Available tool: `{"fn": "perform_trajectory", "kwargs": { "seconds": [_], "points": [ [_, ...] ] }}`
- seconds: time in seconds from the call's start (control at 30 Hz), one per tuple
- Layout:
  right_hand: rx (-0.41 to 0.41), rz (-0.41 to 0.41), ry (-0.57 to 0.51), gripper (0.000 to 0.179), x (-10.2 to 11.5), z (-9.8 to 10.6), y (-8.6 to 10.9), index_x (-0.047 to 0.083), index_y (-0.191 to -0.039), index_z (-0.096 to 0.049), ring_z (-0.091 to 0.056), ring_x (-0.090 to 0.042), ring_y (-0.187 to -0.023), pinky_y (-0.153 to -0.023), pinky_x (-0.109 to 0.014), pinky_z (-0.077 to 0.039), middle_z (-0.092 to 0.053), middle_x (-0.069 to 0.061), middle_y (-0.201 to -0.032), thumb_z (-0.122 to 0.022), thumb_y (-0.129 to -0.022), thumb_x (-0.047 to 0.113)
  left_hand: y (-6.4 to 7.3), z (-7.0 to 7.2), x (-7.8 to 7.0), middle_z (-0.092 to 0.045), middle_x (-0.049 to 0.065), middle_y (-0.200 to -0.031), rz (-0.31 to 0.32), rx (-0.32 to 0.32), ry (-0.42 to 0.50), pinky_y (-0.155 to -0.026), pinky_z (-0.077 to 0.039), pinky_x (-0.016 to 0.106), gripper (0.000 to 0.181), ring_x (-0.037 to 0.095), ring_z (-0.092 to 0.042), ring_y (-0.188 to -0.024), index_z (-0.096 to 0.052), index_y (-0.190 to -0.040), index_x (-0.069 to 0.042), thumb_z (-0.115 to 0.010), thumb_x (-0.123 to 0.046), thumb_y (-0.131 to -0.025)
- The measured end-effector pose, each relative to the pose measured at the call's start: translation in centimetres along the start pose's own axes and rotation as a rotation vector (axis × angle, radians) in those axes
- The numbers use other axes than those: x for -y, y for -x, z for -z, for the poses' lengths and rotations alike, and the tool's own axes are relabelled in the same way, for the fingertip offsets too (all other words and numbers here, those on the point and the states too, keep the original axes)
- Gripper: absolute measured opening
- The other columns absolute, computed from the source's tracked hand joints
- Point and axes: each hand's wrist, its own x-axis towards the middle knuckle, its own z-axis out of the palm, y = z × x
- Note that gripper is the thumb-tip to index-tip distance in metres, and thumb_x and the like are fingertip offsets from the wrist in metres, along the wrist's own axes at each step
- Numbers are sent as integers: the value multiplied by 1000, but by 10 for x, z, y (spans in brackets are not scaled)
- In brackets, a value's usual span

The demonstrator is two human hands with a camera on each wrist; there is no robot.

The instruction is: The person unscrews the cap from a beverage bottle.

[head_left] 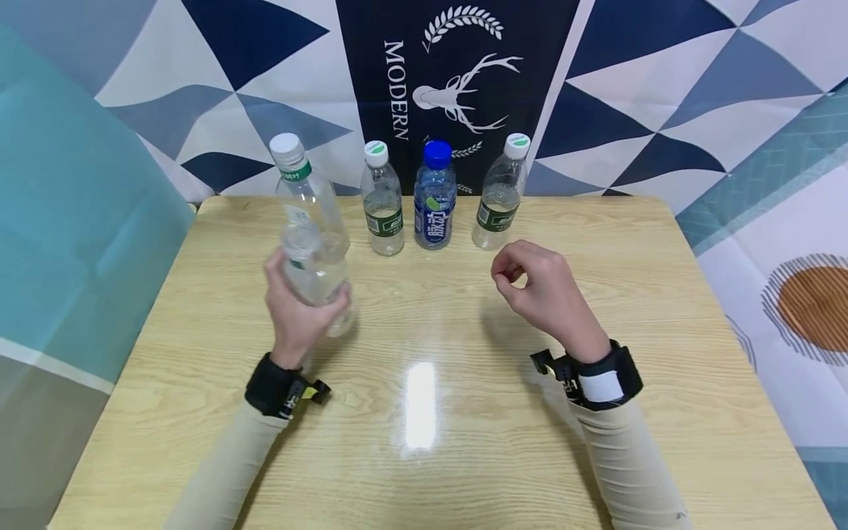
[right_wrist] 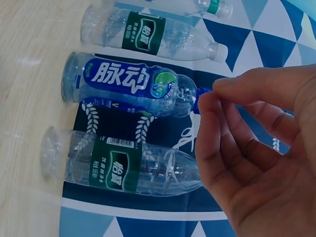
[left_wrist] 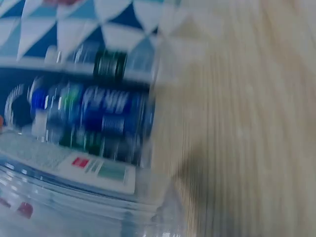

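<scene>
A large clear bottle (head_left: pixel 311 199) with a white cap and a green band at its neck leans leftward in the head view. My left hand (head_left: pixel 298 309) grips it low on the body, thumb on the right side and fingers on the left. Its pale label with a red mark fills the lower left of the blurred left wrist view. My right hand (head_left: pixel 539 287) hovers over the table, holding nothing, fingers loosely curled and thumb tip at the index fingertip. Nearest to it stands a green-labelled clear bottle (head_left: pixel 498 199).
At the back of the wooden table (head_left: pixel 424 331) stand a blue-capped bottle (head_left: pixel 435 199) with a blue label and, left of it, another green-labelled clear bottle (head_left: pixel 384 210). Behind them hangs a patterned cloth (head_left: pixel 616 96) with a deer print.
</scene>
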Motion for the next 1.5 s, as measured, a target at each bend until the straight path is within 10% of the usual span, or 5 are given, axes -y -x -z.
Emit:
{"fn": "perform_trajectory", "kwargs": {
  "seconds": [0.2,0.43,0.8,1.27,1.5],
  "points": [
    [5,-3,5,11,-1,2,0,10,-80,-63,-55,-5,-69,-62,-23,-47,-58,6,-80,-67,-76,0,-26,30,35,-55,7,-122,176,-283,-22,-88,-45,36,81,21,-54,-105,-36,-133,-5,-75,5,-63],
    [22,1,0,11,1,0,-1,11,-81,-63,-55,-6,-69,-62,-23,-47,-58,6,-80,-67,-76,1,-57,43,67,-49,-3,-130,143,-376,-195,-95,-34,28,81,11,-46,-112,-36,-134,-2,-77,-7,-65],
    [27,8,-12,12,1,-4,1,11,-81,-63,-54,-5,-69,-62,-22,-47,-57,7,-79,-66,-76,1,-85,37,91,-42,-1,-137,165,-347,-288,-104,-20,27,81,6,-36,-124,-35,-136,0,-77,-10,-68],
    [26,19,-4,12,1,-2,1,12,-80,-62,-53,-5,-69,-62,-22,-46,-57,7,-79,-65,-76,0,-84,36,98,-35,-2,-143,206,-225,-246,-102,-24,31,90,11,-38,-123,-20,-145,-4,-74,-16,-74],
    [17,19,-4,12,1,-2,3,11,-80,-62,-54,-5,-69,-61,-22,-46,-57,7,-79,-65,-77,0,-78,42,95,-13,7,-154,238,-111,-274,-108,-7,32,111,8,-15,-136,-3,-149,2,-78,-11,-69]
  ]
}}
